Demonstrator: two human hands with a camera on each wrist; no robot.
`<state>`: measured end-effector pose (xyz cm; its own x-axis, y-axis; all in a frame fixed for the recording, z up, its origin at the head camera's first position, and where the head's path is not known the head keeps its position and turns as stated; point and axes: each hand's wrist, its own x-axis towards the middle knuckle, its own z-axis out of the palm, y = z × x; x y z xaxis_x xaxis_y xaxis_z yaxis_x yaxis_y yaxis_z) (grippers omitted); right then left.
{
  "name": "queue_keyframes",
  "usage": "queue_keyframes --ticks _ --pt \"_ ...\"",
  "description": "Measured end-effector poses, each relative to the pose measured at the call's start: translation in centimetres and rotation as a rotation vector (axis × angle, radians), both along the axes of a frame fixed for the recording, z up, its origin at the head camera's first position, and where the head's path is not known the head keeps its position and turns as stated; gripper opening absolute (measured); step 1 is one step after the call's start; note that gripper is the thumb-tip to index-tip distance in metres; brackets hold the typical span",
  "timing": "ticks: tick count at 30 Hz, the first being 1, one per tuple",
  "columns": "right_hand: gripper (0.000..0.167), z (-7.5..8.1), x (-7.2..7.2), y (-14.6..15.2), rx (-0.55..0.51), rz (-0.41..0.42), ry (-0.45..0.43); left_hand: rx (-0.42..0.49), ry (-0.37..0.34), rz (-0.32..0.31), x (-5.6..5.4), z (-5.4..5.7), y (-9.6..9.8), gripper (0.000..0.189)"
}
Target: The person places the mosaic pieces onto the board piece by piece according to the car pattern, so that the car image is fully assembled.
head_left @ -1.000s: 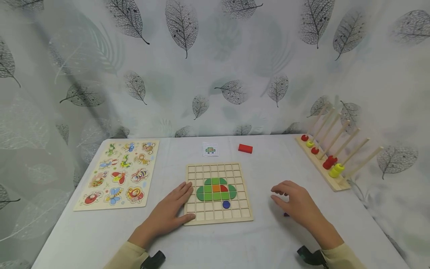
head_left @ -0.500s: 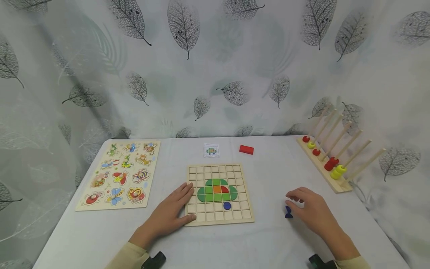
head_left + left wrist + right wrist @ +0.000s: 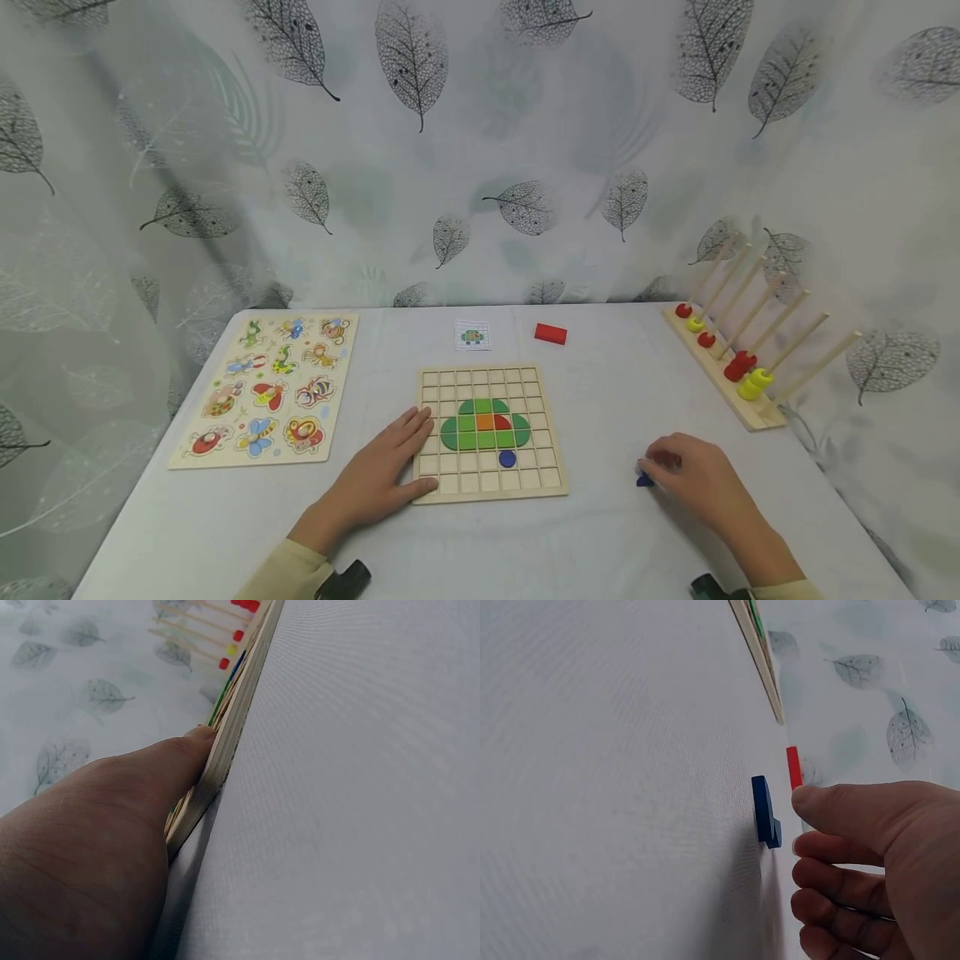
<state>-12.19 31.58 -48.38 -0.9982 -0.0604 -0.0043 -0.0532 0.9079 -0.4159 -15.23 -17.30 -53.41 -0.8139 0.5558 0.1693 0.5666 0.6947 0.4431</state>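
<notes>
My left hand (image 3: 382, 471) lies along the left edge of a wooden grid board (image 3: 487, 496), its fingers straight on the frame and the thumb on the lower left corner. Set in the board are green tiles (image 3: 467, 438), an orange square (image 3: 485, 422) and a red piece (image 3: 502, 423); a round blue shape (image 3: 507, 459) sits below them. Right of the board, my right hand (image 3: 693, 479) is bent over small blue pieces (image 3: 643, 481), partly covering them. In the right wrist view the thumb and loosely curled fingers stand apart beside the blue pieces (image 3: 762, 810).
Behind the board lie a small picture card (image 3: 472, 336) and a red block (image 3: 551, 334). An insect puzzle board (image 3: 187, 454) is at the left. On the right stands a wooden peg rack (image 3: 765, 417) with red and yellow beads, its pegs leaning outward.
My right hand has moved right and toward me, coming down over the blue pieces, with its fingers drawn closer to them. The left hand stays on the board.
</notes>
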Motion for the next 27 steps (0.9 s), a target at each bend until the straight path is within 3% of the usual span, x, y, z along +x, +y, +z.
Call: queue_keyframes --ticks 8,27 --pt "0.017 -0.2 -0.4 0.0 0.025 -0.025 -0.095 0.001 -0.001 0.000 -0.1 -0.1 0.0 0.090" --pt "0.015 -0.1 -0.6 -1.2 0.041 0.014 -0.062 -0.003 0.000 0.000 0.0 -0.1 0.0 0.091"
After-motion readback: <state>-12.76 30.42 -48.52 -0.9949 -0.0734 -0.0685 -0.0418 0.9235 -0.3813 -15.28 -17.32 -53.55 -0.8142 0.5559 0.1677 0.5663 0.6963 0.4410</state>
